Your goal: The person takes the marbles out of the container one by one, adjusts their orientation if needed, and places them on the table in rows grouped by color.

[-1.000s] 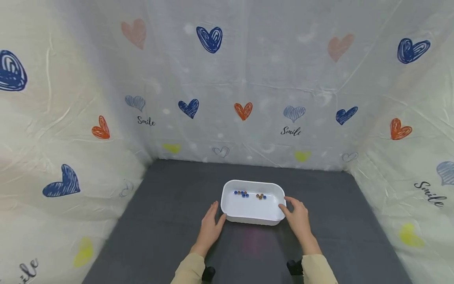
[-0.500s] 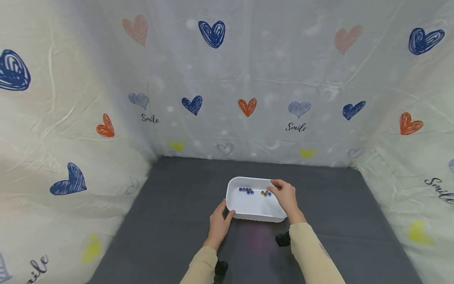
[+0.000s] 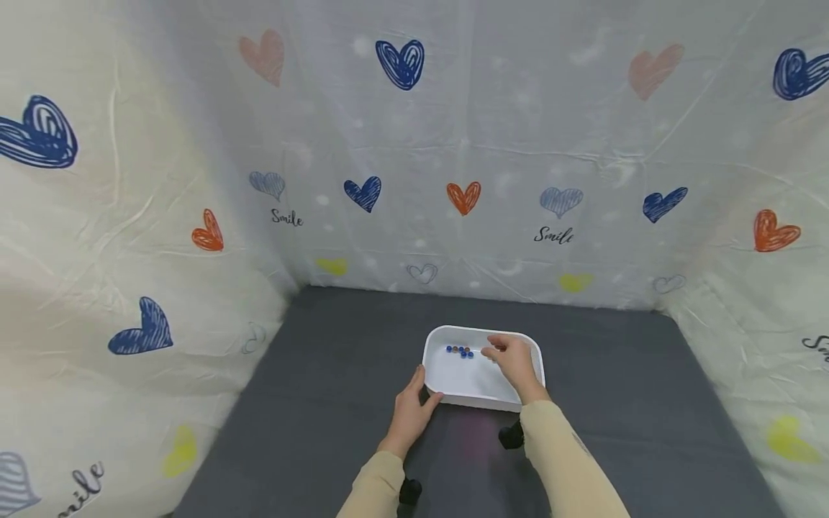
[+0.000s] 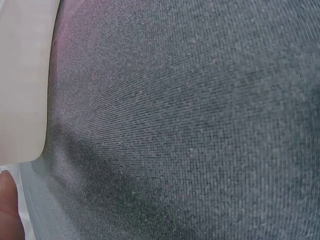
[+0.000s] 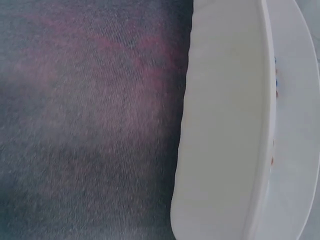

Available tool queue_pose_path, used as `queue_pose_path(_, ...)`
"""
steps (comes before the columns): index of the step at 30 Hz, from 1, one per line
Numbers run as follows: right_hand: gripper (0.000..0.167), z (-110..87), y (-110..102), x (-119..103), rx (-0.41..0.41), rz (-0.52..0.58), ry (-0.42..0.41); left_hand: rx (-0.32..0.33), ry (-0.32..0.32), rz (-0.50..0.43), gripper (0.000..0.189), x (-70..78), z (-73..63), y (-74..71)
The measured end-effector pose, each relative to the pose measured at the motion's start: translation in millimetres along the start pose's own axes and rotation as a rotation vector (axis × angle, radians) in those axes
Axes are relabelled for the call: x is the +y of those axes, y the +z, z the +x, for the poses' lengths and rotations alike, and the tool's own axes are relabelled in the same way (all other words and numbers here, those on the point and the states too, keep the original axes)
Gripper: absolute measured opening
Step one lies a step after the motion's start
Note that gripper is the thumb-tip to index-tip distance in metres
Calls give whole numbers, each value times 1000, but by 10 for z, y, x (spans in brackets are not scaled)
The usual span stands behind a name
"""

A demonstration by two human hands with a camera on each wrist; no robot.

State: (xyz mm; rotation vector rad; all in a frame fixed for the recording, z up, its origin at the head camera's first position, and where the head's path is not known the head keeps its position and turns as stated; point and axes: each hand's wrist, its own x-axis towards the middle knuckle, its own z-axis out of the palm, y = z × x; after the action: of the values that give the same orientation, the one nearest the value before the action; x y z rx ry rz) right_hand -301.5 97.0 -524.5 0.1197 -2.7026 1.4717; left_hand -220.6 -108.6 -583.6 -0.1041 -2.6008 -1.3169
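Note:
A white rectangular tray (image 3: 479, 385) sits on the dark cloth. Inside it, a group of small glossy blue and amber marbles (image 3: 461, 352) lies left of centre. My left hand (image 3: 410, 416) touches the tray's near-left corner, its fingers along the left side and its thumb at the front. My right hand (image 3: 518, 365) reaches over the tray's right part, with thumb and forefinger apart. It mostly covers a second group of marbles. In the left wrist view, a bit of left-hand skin (image 4: 9, 207) shows beside the tray; the right wrist view shows no right-hand fingers.
Dark grey cloth (image 3: 350, 345) covers the table. White sheeting (image 3: 466, 108) printed with hearts rises at the back and on both sides. Black wrist cameras, such as the right one (image 3: 512, 435), sit below the hands.
My right hand has left the tray's right edge and moved inward over the right group of marbles, now mostly covering it. My left hand has come against the tray's left corner. The view has shifted slightly.

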Motion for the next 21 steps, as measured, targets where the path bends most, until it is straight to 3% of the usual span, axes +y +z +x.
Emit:
queue_pose_path(13, 28, 142, 201, -51, -33, -56, 52, 25, -11, -24, 67, 24, -39, -47)
queue_pose_path(21, 22, 189, 327, -7, -26, -100, -2, 26, 17, -39, 66, 43, -59, -77)
